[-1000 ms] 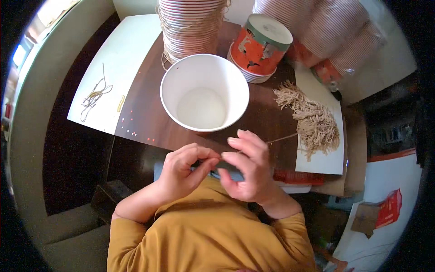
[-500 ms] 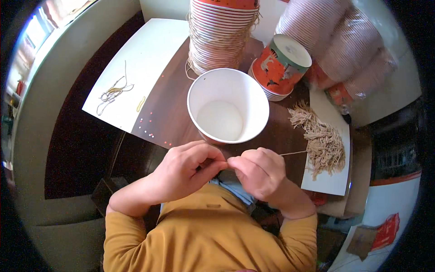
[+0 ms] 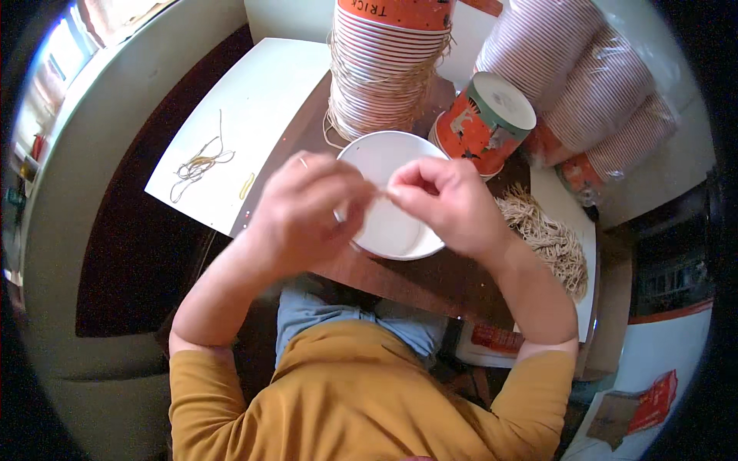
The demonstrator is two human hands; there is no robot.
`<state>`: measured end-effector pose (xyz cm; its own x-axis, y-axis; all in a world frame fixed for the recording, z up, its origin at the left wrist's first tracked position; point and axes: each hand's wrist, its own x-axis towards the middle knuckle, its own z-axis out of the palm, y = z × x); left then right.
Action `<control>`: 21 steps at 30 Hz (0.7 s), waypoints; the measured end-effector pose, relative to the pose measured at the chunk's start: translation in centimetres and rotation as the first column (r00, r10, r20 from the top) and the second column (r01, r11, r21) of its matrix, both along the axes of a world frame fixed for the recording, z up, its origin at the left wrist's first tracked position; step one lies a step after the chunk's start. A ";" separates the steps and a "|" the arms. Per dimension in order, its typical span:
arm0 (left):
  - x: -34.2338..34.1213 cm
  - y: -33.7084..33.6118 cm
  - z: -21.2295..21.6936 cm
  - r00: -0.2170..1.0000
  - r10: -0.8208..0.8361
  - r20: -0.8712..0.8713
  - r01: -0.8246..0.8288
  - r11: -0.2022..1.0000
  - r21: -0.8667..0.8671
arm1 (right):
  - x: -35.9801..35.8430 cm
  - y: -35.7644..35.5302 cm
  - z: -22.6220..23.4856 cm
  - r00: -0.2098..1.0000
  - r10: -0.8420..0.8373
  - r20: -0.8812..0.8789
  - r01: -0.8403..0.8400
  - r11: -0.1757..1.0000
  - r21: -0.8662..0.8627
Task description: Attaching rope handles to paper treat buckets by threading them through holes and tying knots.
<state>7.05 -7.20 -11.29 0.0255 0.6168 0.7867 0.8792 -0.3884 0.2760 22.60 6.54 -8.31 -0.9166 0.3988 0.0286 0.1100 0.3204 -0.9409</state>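
Over a white-lined paper bucket [image 3: 400, 230], my left hand [image 3: 311, 211] and my right hand [image 3: 450, 201] meet fingertip to fingertip. The right thumb and index finger pinch what looks like a pale cord end. My left fingers are closed too, smeared by motion, and what they grip is too small to make out. The bucket stands upright with its open mouth toward me, partly hidden behind both hands. Beside my right forearm lies a heap of beige cords [image 3: 557, 250], its near side partly covered by that arm.
Behind the bucket rises a tall stack of buckets [image 3: 388, 69] with cords hanging on it. An upside-down orange and green bucket [image 3: 488, 127] stands to its right, before plastic-wrapped bucket stacks [image 3: 596, 92]. Tangled dark cords [image 3: 201, 165] and a small yellow loop [image 3: 247, 186] lie left.
Both hands have moved up and forward, from the table's near edge to over the bucket. The strand running from my right hand to the cord heap no longer shows.
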 end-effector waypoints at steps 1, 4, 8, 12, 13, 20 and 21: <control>-0.6 0.5 0.2 0.963 0.045 0.265 -0.009 0.991 -0.136 | -0.9 1.0 -0.4 0.999 -0.025 0.040 0.023 0.999 0.044; -4.1 3.1 -3.7 0.699 0.140 0.701 0.040 0.972 -0.233 | -3.2 2.7 -1.8 0.991 -0.045 0.126 0.028 0.991 0.131; -2.8 3.7 -4.9 0.511 0.188 0.839 0.276 0.889 -0.367 | -4.4 3.7 -3.5 0.971 -0.102 0.218 0.064 0.982 0.176; -0.5 2.0 -5.7 0.406 0.226 0.885 0.413 0.819 -0.399 | -3.2 3.3 -3.9 0.964 -0.166 0.205 0.126 0.973 0.195; -0.4 1.8 -5.8 0.415 0.229 0.881 0.454 0.787 -0.418 | -2.8 3.2 -3.7 0.959 -0.181 0.217 0.141 0.972 0.188; -1.0 3.9 -4.9 0.620 0.196 0.760 0.305 0.832 -0.464 | -0.6 3.4 -4.3 0.954 -0.198 0.225 0.197 0.980 0.025; -0.9 4.0 -5.0 0.623 0.196 0.757 0.309 0.827 -0.469 | -0.7 3.3 -4.5 0.952 -0.199 0.234 0.205 0.979 -0.001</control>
<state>6.12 -3.19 -16.32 -0.3590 0.9292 0.0879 0.2293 -0.0035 0.9734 21.90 9.84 -12.85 -0.7969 0.5744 -0.1874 0.3859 0.2452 -0.8894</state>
